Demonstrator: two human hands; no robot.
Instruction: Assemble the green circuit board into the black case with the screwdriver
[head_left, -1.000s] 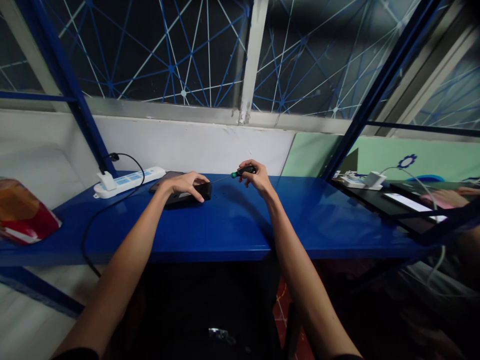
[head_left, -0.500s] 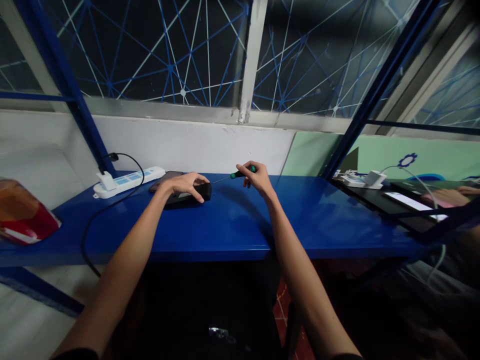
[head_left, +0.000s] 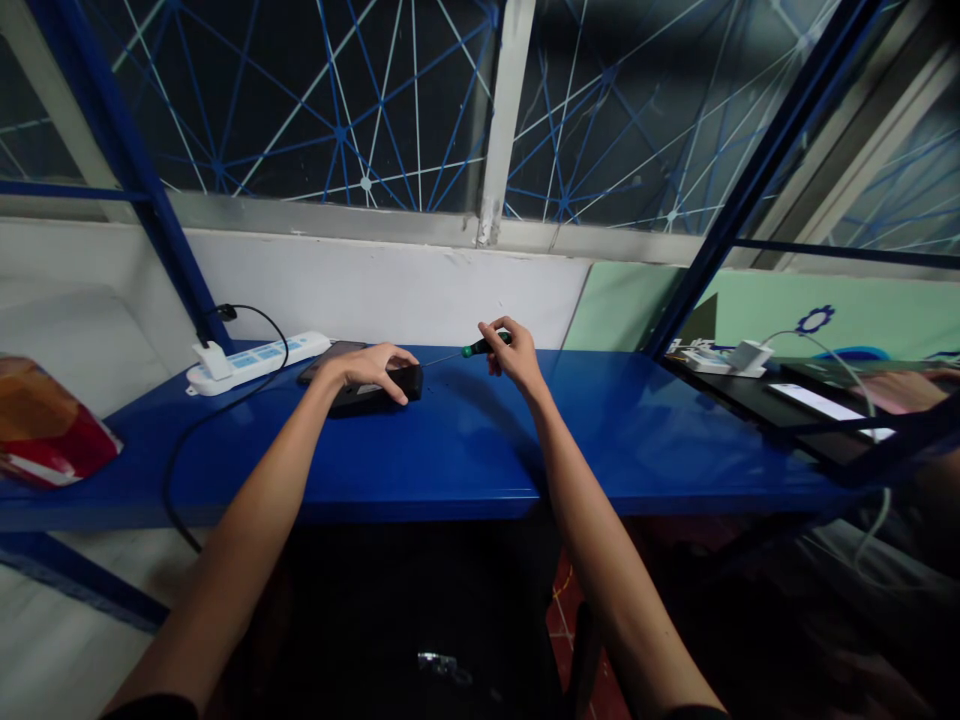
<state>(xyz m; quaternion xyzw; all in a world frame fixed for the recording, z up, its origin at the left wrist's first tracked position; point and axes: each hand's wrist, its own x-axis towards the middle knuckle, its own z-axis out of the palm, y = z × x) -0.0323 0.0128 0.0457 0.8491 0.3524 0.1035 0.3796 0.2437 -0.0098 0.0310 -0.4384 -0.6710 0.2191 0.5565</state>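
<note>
On the blue table, my left hand (head_left: 375, 368) grips a black box-shaped device (head_left: 409, 383) from above, thumb on the near side and fingers on the far side. Part of the device is hidden under the palm. My right hand (head_left: 514, 353) is closed round the green-and-black handle of a screwdriver (head_left: 480, 347). The thin shaft points left, and its tip is at the right end of the device; whether it sits in a screw I cannot make out. Some tiny dark bits (head_left: 430, 389) lie on the table just right of the device.
A white power strip (head_left: 277, 352) with a plug and black cable (head_left: 184, 440) is at the left. Behind my left hand lies a dark flat object (head_left: 319, 365). A red-orange package (head_left: 52, 425) stands far left. Another person's hand (head_left: 900, 390) is at right, near a lit screen (head_left: 825, 408).
My right hand's fingers have shifted slightly on the screwdriver handle, with the fingers a little higher. My left hand and the device stay in place.
</note>
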